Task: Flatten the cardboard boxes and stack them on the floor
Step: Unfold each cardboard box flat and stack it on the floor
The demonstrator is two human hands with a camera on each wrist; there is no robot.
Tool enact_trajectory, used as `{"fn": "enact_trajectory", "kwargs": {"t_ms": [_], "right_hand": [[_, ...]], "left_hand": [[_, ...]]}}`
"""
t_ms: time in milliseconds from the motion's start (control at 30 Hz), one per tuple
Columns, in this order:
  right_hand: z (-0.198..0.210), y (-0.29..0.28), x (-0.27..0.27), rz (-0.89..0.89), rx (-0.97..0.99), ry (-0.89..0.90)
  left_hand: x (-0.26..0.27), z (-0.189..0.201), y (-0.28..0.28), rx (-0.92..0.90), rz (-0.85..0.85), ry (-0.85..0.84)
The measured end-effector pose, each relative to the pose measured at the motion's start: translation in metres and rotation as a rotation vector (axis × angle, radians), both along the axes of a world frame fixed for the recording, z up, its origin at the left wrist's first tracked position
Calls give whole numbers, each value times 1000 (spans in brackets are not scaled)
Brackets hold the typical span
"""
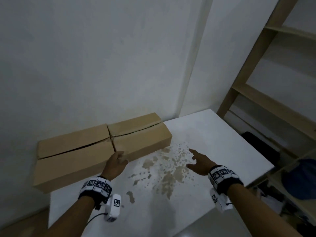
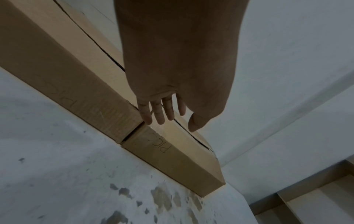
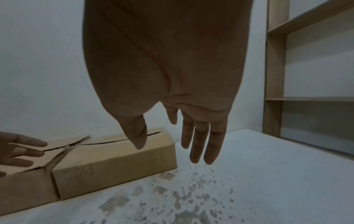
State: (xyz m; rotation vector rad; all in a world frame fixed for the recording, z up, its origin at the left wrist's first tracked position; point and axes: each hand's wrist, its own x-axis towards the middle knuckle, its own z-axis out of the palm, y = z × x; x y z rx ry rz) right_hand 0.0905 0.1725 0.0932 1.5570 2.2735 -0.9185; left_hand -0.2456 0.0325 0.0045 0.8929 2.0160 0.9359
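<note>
Two brown cardboard boxes stand side by side against the wall on a white table (image 1: 222, 137): the left box (image 1: 71, 161) and the right box (image 1: 142, 134). Both have their top flaps folded down with a dark slit along the middle. My left hand (image 1: 118, 161) reaches over the seam between them, fingers (image 2: 155, 112) straight and spread just above the front top edge; contact is unclear. My right hand (image 1: 196, 161) hovers open over the table to the right of the right box (image 3: 114, 160), fingers (image 3: 199, 144) straight, holding nothing.
The tabletop has a patch of brown chipped spots (image 1: 171, 170) in front of the boxes. A wooden shelf unit (image 1: 266, 82) stands to the right, with a blue object (image 1: 302, 178) on a lower level. White walls close the back and corner.
</note>
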Motion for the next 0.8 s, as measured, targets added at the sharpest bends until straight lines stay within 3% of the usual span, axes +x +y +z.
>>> {"fn": "enact_trajectory", "kwargs": {"t_ms": [167,300,433,667,800], "right_hand": [[-46,82,-20,162,-47,-45],[-68,144,-35,259,-110,-52],[-83,194,-53,277,-174,9],[-102,220,-99,336,-184,79],[-114,219,-116,249,-215,137]], "left_hand": [[7,-8,41,-7,215,-194],[9,-12,61,-104,347,-163],[5,-10,79,-228,375,-79],[4,-14,94,-371,428,-103],[7,-19,98,-418,412,-65]]}}
